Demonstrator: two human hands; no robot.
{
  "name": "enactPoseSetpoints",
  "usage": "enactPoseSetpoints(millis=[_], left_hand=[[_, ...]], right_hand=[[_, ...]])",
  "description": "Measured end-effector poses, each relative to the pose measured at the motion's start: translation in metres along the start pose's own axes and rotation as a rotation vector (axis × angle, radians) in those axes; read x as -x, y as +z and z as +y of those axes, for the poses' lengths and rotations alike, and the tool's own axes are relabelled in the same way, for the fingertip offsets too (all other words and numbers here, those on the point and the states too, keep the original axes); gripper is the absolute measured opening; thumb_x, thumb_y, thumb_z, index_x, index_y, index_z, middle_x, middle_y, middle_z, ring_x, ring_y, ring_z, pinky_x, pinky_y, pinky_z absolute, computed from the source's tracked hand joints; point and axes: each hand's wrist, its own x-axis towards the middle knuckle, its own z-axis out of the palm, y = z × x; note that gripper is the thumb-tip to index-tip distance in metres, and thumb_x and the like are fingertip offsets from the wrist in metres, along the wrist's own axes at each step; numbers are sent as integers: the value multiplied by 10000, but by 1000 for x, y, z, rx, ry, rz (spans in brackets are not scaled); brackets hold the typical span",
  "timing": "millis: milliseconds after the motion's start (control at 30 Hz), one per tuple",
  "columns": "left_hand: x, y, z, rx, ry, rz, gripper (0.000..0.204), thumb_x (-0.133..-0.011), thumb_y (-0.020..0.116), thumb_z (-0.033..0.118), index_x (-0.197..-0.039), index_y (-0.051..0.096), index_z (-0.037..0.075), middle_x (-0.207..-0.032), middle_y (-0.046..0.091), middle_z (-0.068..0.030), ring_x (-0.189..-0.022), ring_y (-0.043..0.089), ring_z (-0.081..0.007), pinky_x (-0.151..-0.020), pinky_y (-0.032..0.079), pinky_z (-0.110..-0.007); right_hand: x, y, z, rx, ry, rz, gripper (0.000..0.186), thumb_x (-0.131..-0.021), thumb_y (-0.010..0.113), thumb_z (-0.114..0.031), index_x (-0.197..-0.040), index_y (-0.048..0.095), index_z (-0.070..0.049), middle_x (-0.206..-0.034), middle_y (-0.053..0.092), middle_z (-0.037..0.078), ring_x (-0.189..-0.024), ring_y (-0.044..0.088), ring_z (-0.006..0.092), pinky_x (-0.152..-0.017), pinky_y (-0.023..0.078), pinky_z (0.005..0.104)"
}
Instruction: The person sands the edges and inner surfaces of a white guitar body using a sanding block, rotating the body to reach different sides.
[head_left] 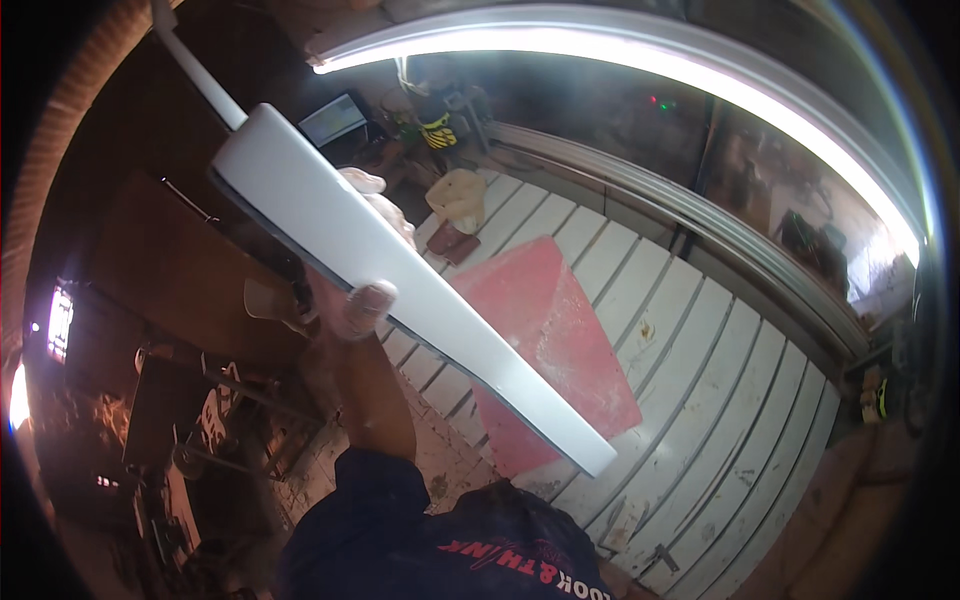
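Observation:
My left hand [362, 307] is closed around a long white tapered piece [390, 260], with the thumb on its near face. The other fingers, whitish as if dusty, show past its far edge. The piece is raised above a slatted white table [690, 410], slanting from upper left down to lower right. Its wide end is at upper left, where a thin pale bar [200, 75] extends past it. On the slats behind it lies a pink, dust-covered sheet [545, 330], partly hidden by the piece. My right hand does not show.
A cream container [457, 197] and a small reddish-brown block [453, 243] are on the table's far left part. A bright tube light [620, 48] arches over the far side, above a metal rail [660, 190]. Dark stands and clutter [200, 430] fill the left.

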Motion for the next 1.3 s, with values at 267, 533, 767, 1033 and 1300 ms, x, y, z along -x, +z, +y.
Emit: enactPoseSetpoints(millis=[267, 533, 767, 1033, 1300], left_hand=[[11, 8, 7, -34, -66, 48, 1056, -664, 825, 693, -1300, 415, -43, -817, 596, -62, -700, 585, -154, -716, 512, -304], [12, 9, 12, -156, -20, 33, 1041, -699, 786, 726, -1294, 434, -52, -800, 581, -60, -713, 591, -154, -703, 517, -308], [14, 5, 15, -111, -41, 41, 1038, -696, 793, 712, -1294, 436, -57, -788, 570, -54, -703, 585, -155, -706, 516, -308], [15, 20, 9, 23, 30, 117, 963, -727, 852, 629, -1332, 490, -28, -1125, 604, -126, -896, 628, -159, -733, 531, -319], [14, -32, -37, 23, 198, -27, 852, -896, 533, 526, -1402, 366, -139, -965, 528, -186, -841, 512, -261, -816, 471, -427]], right_hand=[[-1, 13, -14, -13, -30, -40, 442, -1011, 543, -301, -1248, 607, 66, -1242, 599, 263, -1163, 589, 375, -938, 521, 452], [-3, 18, -18, -7, -14, -44, 474, -1017, 524, -328, -1270, 598, 66, -1268, 588, 277, -1189, 586, 381, -931, 531, 459], [-4, 25, -25, 5, -2, -40, 502, -1023, 507, -351, -1290, 591, 66, -1290, 578, 289, -1213, 584, 386, -926, 539, 465], [-12, 24, -2, -89, 53, -37, 534, -1030, 488, -378, -1312, 583, 65, -1315, 568, 303, -1240, 581, 392, -919, 549, 472], [-24, 20, 11, -381, 336, -15, 566, -1037, 468, -405, -1334, 574, 65, -1340, 557, 317, -1267, 578, 399, -913, 558, 479]])
